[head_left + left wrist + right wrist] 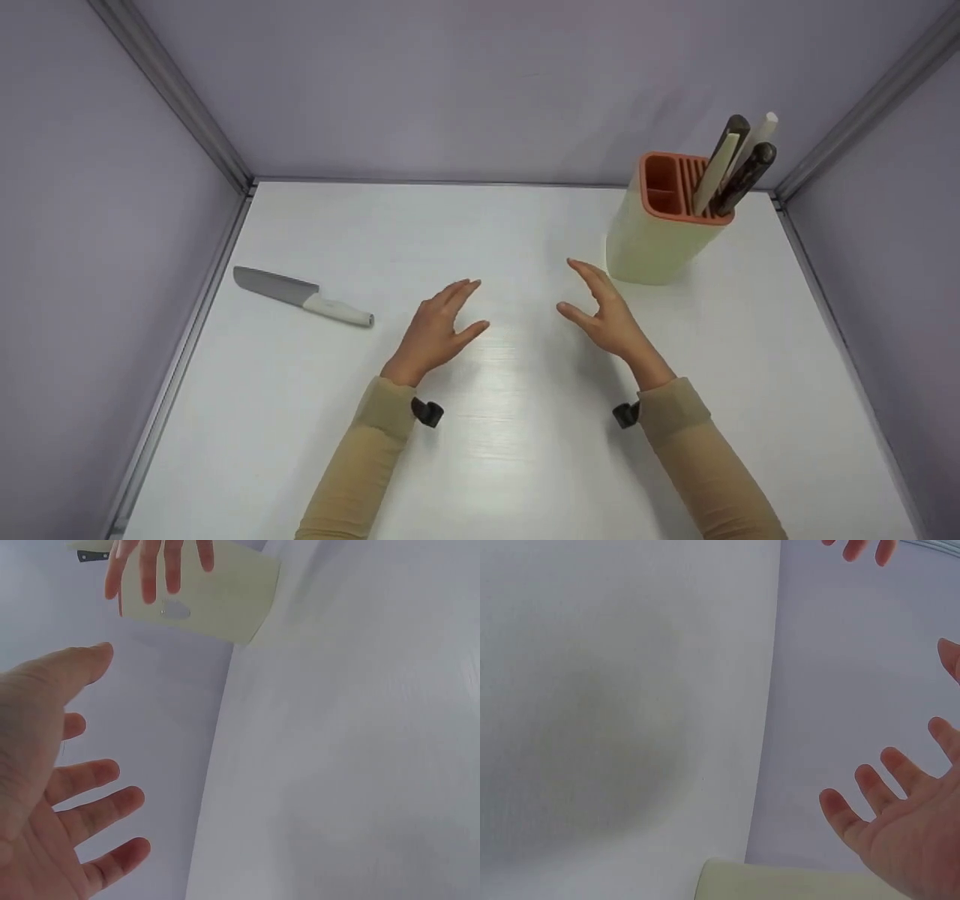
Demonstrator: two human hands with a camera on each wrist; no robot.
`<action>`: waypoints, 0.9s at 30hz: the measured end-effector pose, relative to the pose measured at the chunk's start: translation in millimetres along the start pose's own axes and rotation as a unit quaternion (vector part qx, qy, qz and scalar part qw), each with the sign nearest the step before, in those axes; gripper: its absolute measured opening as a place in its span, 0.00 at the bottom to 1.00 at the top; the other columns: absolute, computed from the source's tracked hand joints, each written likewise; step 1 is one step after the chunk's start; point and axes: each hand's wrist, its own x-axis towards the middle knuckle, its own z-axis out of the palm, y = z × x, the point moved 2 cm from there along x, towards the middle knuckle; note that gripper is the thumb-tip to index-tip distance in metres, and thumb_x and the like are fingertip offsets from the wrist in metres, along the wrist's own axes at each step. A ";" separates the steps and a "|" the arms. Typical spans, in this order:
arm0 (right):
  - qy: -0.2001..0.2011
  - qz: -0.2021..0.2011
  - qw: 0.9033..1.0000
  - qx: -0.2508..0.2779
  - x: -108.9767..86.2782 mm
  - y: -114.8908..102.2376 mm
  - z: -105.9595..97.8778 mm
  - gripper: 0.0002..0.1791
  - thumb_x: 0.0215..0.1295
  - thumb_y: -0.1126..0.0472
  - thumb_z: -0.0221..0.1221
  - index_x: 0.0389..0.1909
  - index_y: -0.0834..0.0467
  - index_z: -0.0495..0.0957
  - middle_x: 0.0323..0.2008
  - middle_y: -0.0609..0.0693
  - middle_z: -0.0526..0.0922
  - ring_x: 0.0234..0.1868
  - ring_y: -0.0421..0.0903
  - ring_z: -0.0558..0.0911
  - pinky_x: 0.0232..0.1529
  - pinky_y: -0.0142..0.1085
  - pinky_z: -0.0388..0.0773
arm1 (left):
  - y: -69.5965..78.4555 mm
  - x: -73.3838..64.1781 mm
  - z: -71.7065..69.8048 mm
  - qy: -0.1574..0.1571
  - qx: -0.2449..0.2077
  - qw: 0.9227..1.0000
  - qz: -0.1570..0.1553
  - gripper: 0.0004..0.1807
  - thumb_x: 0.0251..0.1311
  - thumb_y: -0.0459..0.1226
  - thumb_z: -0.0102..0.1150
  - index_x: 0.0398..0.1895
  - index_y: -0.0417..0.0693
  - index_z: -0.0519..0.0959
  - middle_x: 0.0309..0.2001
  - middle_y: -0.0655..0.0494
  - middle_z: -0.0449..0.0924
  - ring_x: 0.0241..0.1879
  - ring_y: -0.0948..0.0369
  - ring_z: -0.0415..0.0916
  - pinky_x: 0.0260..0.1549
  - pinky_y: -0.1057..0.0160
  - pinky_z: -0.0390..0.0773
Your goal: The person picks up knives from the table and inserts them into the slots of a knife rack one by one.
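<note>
Over the middle of the table, my left hand (436,330) holds nothing, its fingers loosely spread and its thumb apart. To its left lies a knife (339,310) with a wide grey blade and a white handle, blade pointing left. My right hand (609,319) is likewise bare, fingers apart, just in front and left of a pale green knife block (652,251) with an orange slotted top. Several handles, dark (746,178) and white (716,172), stick up out of its slots. In the left wrist view, the right hand's fingers overlap the block (217,592).
The white table (480,225) is bounded by pale lilac panels (450,90) at the back and both sides, with grey metal framing (180,90) in the corners. Each wrist wears a small black camera (427,412) at the cuff.
</note>
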 end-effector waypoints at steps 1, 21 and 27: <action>-0.006 0.002 1.000 0.003 -0.1 0.2 3.2 0.39 0.67 0.53 0.64 0.75 0.51 0.59 0.72 0.52 0.61 0.72 0.50 0.59 0.64 0.60 0.61 | -4.8 -2.7 -2.4 0.001 0.002 1.000 -0.007 0.35 0.66 0.53 0.59 0.72 0.49 0.65 0.67 0.46 0.67 0.65 0.51 0.66 0.58 0.45 0.68; -0.086 0.021 0.996 0.028 -8.2 -2.4 51.8 0.41 0.67 0.46 0.62 0.75 0.53 0.58 0.72 0.51 0.60 0.73 0.51 0.58 0.66 0.57 0.61 | -96.4 -50.3 -52.0 -0.019 0.040 0.988 -0.149 0.36 0.67 0.53 0.58 0.72 0.44 0.64 0.67 0.41 0.66 0.67 0.45 0.62 0.64 0.43 0.60; -0.098 0.030 0.993 0.053 -8.4 -2.4 64.9 0.39 0.68 0.47 0.61 0.76 0.51 0.58 0.72 0.50 0.61 0.70 0.52 0.61 0.64 0.56 0.64 | -116.5 -59.7 -68.2 -0.033 0.049 0.982 -0.180 0.38 0.63 0.48 0.64 0.72 0.42 0.64 0.67 0.38 0.65 0.67 0.42 0.60 0.65 0.41 0.58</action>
